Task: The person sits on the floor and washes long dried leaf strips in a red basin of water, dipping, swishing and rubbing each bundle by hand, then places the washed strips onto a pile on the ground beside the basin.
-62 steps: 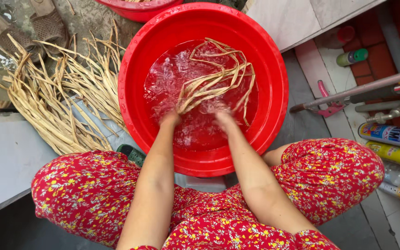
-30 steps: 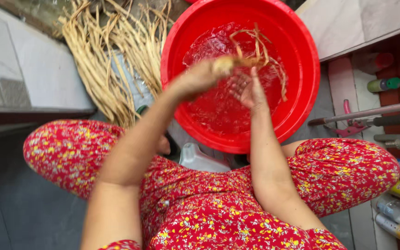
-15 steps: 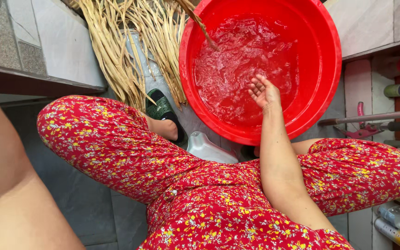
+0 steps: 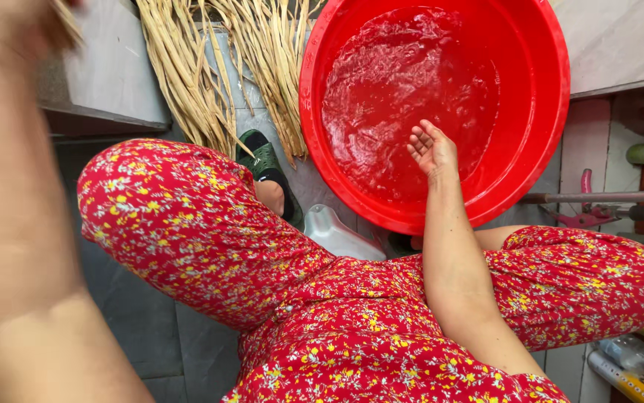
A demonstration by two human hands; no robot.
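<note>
On the grey tiled floor (image 4: 150,336), right hand (image 4: 432,149) fingers hang released over the red basin (image 4: 538,112); left unclear.

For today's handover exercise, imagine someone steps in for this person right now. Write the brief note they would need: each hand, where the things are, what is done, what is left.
Right hand: open, empty, fingers spread, palm up, over the water in the round red plastic basin.
Left hand: raised at the top left corner, blurred; pale strands show at it, so it seems to hold some straw, grip not clear.
Things: the bundle of long pale dried straw strands lies on the floor left of the basin, beside a green sandal.
Done: no strands show in the water.
Left: the bundle on the floor looks dry, not yet in the basin.
</note>
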